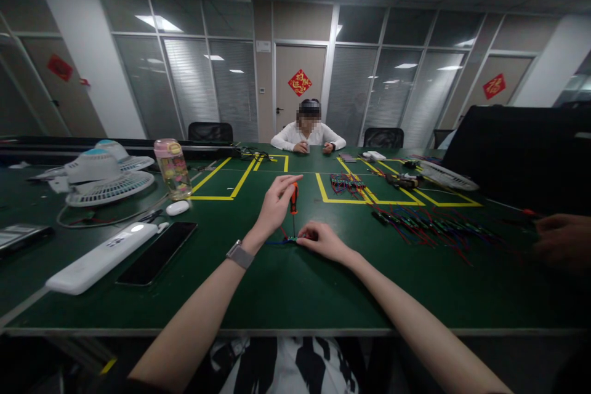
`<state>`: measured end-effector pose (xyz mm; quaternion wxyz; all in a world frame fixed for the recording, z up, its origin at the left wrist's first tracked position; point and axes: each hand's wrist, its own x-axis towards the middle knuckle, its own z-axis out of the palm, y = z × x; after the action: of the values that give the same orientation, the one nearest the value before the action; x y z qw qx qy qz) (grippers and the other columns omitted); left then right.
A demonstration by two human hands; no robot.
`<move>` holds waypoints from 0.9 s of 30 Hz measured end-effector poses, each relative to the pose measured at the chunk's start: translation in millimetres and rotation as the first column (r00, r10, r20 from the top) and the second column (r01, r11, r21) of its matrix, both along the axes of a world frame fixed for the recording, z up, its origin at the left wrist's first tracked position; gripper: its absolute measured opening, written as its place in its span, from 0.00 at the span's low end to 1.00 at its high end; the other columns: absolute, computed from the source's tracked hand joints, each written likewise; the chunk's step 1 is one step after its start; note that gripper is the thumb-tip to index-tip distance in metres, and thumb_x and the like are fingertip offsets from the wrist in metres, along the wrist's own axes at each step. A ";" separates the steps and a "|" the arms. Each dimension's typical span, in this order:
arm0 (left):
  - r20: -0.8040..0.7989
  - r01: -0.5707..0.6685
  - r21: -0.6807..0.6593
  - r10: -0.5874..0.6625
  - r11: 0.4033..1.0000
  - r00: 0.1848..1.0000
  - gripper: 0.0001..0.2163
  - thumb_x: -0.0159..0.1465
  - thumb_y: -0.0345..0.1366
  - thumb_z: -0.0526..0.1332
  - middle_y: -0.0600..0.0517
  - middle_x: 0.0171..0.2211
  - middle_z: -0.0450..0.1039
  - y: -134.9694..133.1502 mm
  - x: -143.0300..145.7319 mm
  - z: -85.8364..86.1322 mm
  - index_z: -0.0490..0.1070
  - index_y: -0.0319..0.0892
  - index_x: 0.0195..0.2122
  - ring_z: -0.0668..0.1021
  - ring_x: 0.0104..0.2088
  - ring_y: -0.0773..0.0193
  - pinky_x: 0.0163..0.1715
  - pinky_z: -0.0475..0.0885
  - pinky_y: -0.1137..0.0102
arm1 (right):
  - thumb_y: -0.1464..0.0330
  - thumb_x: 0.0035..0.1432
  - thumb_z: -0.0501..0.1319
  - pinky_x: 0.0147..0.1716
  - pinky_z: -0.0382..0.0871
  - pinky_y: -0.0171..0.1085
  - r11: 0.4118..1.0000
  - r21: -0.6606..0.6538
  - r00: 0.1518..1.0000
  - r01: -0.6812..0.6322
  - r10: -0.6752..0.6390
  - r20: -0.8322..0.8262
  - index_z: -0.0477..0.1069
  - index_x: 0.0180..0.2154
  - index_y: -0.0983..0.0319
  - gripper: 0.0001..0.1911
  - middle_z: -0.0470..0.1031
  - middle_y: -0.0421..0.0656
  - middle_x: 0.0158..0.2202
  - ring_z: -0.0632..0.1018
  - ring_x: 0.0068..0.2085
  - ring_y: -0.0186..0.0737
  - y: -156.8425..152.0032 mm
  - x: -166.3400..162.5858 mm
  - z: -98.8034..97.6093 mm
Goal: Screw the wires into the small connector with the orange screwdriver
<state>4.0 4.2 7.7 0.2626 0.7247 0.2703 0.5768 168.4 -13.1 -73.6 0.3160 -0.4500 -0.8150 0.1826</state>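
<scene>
My left hand [276, 200], with a watch on its wrist, closes around the top of an orange and black screwdriver [294, 202]. The screwdriver stands upright, its thin shaft pointing down at a small green circuit board [290, 239] on the table. Red and blue wires run from the board. From the other side, my right hand [324, 241] pinches the board's edge with thumb and fingertips. The tip's exact contact point is too small to make out.
On the green table [249, 295], several wired boards [429, 225] lie at right, near another person's hand [561, 240]. To the left are a phone [159, 253], a white power strip [101, 255], a bottle [173, 169] and fan parts [108, 175]. A person [308, 132] sits opposite.
</scene>
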 end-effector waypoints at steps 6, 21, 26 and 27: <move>0.014 -0.052 -0.001 0.052 0.999 0.999 0.12 0.58 0.39 0.60 0.49 0.38 0.70 1.7 0.7 -0.6 0.75 0.42 0.42 0.74 0.37 0.65 0.37 0.69 0.72 | 0.66 0.51 0.63 0.27 0.62 0.31 0.999 0.030 1.000 0.015 -0.015 -0.024 0.75 0.32 0.63 0.07 0.68 0.39 0.27 0.68 0.27 0.31 -1.4 -1.4 -0.9; 0.049 -0.012 -0.058 0.015 0.998 0.999 0.14 0.62 0.37 0.54 0.48 0.41 0.70 3.3 -1.0 0.0 0.72 0.43 0.46 0.74 0.41 0.65 0.42 0.68 0.71 | 0.69 0.50 0.64 0.30 0.65 0.32 0.999 0.018 0.998 0.038 -0.037 -0.041 0.76 0.34 0.63 0.07 0.71 0.41 0.30 0.71 0.29 0.33 -3.9 -5.7 -1.6; 0.039 0.001 -0.057 0.001 0.998 0.999 0.14 0.59 0.39 0.59 0.49 0.38 0.72 3.3 -0.1 -1.0 0.73 0.42 0.45 0.75 0.37 0.65 0.38 0.69 0.71 | 0.68 0.50 0.64 0.29 0.64 0.32 0.999 0.024 0.998 0.037 -0.036 -0.047 0.76 0.33 0.63 0.07 0.70 0.41 0.29 0.71 0.29 0.33 -5.2 -6.2 -0.1; 0.031 -0.031 -0.031 0.032 0.999 0.999 0.13 0.59 0.39 0.60 0.49 0.39 0.71 3.1 0.1 -1.3 0.74 0.42 0.43 0.74 0.38 0.65 0.38 0.69 0.71 | 0.68 0.50 0.64 0.29 0.64 0.32 0.999 0.025 0.998 0.036 -0.034 -0.045 0.76 0.33 0.63 0.07 0.70 0.41 0.29 0.71 0.29 0.32 -5.2 -6.1 0.1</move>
<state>4.1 7.3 6.4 0.2688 0.7072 0.2862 0.5880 162.3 -18.3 -73.5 0.3431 -0.4559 -0.8021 0.1765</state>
